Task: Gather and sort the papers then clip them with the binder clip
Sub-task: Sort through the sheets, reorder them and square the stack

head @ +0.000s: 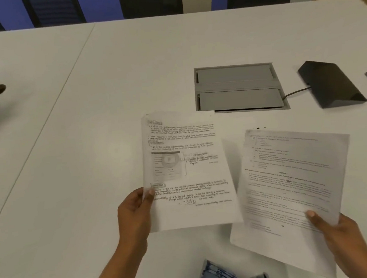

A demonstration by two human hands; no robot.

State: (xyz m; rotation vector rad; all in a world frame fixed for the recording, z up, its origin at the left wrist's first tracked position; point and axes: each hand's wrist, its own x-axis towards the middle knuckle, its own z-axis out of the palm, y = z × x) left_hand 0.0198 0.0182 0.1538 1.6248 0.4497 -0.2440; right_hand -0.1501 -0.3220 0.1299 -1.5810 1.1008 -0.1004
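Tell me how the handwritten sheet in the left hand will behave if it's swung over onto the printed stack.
The white handwritten sheet is probably floppy: the left hand pinches only its lower-left edge. It looks thin and light, so air may lift it. Against the printed paper stack in the right hand, it likely slides.

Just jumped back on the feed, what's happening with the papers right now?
A person is holding paper in both hands above the white table. The left hand grips a handwritten sheet by its left edge; the right hand holds printed sheets near the lower right corner. The two lots are apart, not yet stacked. No binder clip can be clearly made out.
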